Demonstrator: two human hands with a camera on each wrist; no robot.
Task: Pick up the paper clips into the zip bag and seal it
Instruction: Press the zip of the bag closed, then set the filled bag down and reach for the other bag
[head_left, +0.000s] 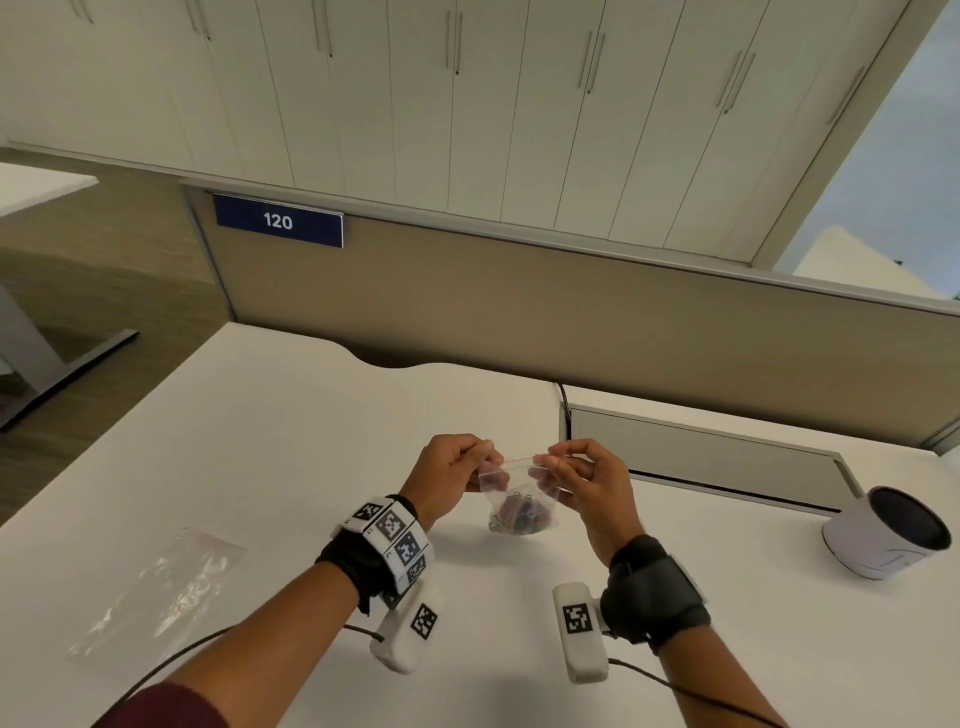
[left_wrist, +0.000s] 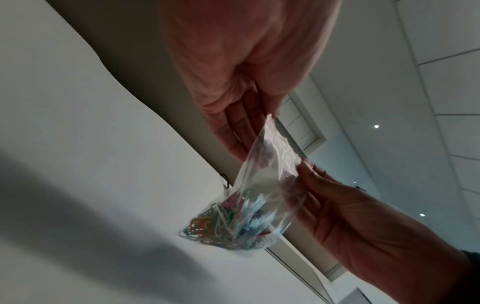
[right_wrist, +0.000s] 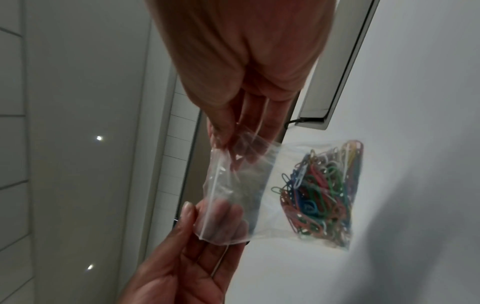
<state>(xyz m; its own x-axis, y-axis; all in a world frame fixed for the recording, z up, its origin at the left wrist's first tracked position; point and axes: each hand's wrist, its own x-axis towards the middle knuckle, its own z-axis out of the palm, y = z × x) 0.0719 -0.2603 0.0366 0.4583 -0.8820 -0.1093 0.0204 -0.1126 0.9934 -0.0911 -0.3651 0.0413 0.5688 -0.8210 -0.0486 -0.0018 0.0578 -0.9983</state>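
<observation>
A small clear zip bag (head_left: 498, 480) hangs between my two hands over the white table (head_left: 291, 467). Its red zip strip (head_left: 519, 459) is stretched level between them. My left hand (head_left: 491, 457) pinches the bag's left top corner, and my right hand (head_left: 543, 460) pinches the right top corner. Several coloured paper clips (head_left: 519, 515) lie heaped in the bottom of the bag. The left wrist view shows my left hand (left_wrist: 259, 125) on the bag (left_wrist: 267, 176) above the paper clips (left_wrist: 233, 222). The right wrist view shows my right hand (right_wrist: 228, 135) on the bag (right_wrist: 233, 185), the paper clips (right_wrist: 319, 195) beside it.
A second, flat clear plastic bag (head_left: 161, 592) lies on the table at the left. A white cup (head_left: 888, 535) with a dark inside stands at the right. A grey cable box (head_left: 701, 452) and a beige divider with a "120" sign (head_left: 278, 222) run behind.
</observation>
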